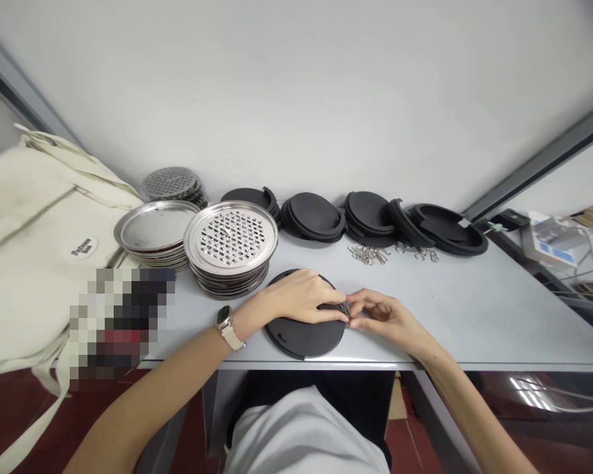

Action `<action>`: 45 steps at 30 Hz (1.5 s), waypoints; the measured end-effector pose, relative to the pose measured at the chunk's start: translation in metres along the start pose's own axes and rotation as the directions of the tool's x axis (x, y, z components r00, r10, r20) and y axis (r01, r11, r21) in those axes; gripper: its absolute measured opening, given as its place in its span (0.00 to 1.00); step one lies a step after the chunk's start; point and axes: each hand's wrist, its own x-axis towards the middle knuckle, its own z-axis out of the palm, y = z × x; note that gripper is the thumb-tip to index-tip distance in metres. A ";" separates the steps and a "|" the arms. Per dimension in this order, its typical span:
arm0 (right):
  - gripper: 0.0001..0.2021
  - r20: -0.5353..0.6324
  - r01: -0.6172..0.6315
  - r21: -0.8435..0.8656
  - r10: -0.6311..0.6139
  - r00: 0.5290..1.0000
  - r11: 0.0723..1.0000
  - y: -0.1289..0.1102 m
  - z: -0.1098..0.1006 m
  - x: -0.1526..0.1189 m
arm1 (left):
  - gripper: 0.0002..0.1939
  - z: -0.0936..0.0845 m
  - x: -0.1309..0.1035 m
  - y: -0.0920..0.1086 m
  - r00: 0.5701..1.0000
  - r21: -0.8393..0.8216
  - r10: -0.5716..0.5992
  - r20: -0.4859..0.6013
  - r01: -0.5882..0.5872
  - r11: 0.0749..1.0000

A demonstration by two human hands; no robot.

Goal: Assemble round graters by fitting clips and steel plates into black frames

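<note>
I have the left hand laid palm down over the black disc, which lies flat on the table near its front edge. Its thumb and forefinger pinch a small metal clip at the disc's right rim. I have the right hand just beyond that rim, thumb and fingertips closed on the same clip; the fingers hide most of it, so I can't tell whether it is hooked to the disc.

Behind the right hand I see loose clips, just in front of the black stacks along the wall. To the left, a grater stack stands beside the metal plates, with a pale bag at the table's left end.
</note>
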 end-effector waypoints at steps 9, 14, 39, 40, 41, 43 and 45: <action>0.15 0.001 0.003 0.002 -0.003 1.000 1.000 0.002 0.000 0.001 | 0.16 -0.001 0.000 0.001 1.000 -0.010 -0.010 -0.005 0.010 1.000; 0.16 0.008 -0.028 -0.012 0.028 1.000 1.000 -0.002 -0.001 0.001 | 0.15 0.000 0.000 0.000 1.000 -0.026 -0.005 -0.023 0.004 1.000; 0.15 0.169 -0.138 -0.015 0.138 0.976 0.990 -0.020 -0.013 0.018 | 0.15 0.002 0.002 0.000 0.999 -0.100 -0.053 -0.013 0.051 0.994; 0.14 0.189 -0.136 -0.013 0.136 0.973 0.991 -0.020 -0.014 0.020 | 0.15 0.002 0.002 0.000 0.998 -0.101 -0.053 -0.015 0.051 0.994; 0.14 0.209 -0.135 -0.009 0.134 0.969 0.991 -0.020 -0.015 0.021 | 0.15 0.002 0.002 0.000 0.998 -0.101 -0.054 -0.016 0.052 0.993; 0.14 0.237 -0.141 0.001 0.136 0.962 0.990 -0.020 -0.017 0.023 | 0.15 0.003 0.002 0.000 0.998 -0.103 -0.057 -0.021 0.054 0.993; 0.14 0.255 -0.150 0.007 0.143 0.956 0.989 -0.020 -0.018 0.026 | 0.14 0.003 0.001 0.000 0.998 -0.108 -0.056 -0.022 0.054 0.993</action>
